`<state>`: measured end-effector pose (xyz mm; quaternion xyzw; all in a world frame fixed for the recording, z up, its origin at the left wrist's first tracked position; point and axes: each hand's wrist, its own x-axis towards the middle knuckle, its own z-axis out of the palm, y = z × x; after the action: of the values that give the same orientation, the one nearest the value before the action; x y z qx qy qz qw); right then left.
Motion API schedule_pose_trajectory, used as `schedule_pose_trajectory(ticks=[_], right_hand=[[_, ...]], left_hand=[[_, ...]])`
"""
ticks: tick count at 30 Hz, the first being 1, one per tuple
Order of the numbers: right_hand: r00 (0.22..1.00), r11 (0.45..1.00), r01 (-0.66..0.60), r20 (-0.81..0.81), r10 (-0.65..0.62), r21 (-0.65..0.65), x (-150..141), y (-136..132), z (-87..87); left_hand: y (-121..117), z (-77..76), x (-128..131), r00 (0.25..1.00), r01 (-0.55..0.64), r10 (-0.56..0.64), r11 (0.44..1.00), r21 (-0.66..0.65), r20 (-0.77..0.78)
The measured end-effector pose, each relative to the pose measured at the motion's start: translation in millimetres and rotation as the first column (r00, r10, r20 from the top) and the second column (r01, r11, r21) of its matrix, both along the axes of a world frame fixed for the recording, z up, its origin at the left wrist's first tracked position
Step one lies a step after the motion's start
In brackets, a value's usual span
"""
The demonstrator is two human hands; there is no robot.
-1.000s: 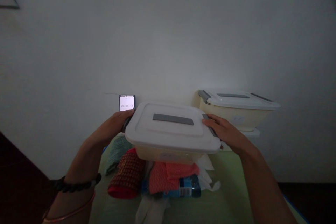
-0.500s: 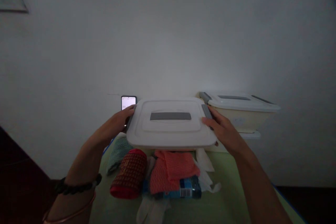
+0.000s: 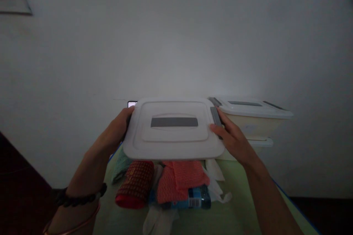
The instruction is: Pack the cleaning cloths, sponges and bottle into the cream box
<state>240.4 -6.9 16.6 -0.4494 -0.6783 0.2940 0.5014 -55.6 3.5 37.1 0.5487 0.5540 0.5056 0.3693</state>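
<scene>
My left forearm slants up and inward, its grip (image 3: 120,123) closed on the left end of the white-lidded box (image 3: 173,148). The box, its lid tilted toward me, sits between my hands, above the red roll (image 3: 136,183) and coral cloth (image 3: 186,180) on the green bench (image 3: 226,220). My right grip (image 3: 234,136) clasps the other end, thumb on the lid.

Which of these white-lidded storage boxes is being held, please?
The central storage box, held between the left hand and right hand; the other boxes stand stacked at right.
</scene>
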Motion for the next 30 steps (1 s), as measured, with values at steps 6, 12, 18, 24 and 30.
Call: schedule_pose_trajectory(ticks=[6, 12, 18, 24, 30], right_hand=[[0.985, 0.997, 0.071, 0.153, -0.075, 0.037, -5, 3, -5.6], [0.980, 0.992, 0.110, 0.157, -0.119, 0.062, -15, 1, -6.9], [0.984, 0.990, 0.123, 0.124, -0.131, 0.073, -17, 2, -9.1], [0.969, 0.989, 0.141, 0.199, -0.147, 0.043, -16, 0, -6.4], [0.964, 0.988, 0.143, 0.217, -0.153, 0.062, -18, -4, -1.7]], left_hand=[[-6, 8.1, 6, 0.989, -0.136, 0.136, 0.991, 0.000, -0.067], [-12, 13.4, 4, 0.992, -0.122, 0.122, 0.992, 0.023, -0.022], [-12, 14.0, 4, 0.993, -0.115, 0.114, 0.993, 0.023, 0.029], [-14, 15.2, 5, 0.993, -0.118, 0.118, 0.993, 0.013, 0.009], [-16, 16.3, 5, 0.993, -0.113, 0.113, 0.993, 0.027, -0.031]])
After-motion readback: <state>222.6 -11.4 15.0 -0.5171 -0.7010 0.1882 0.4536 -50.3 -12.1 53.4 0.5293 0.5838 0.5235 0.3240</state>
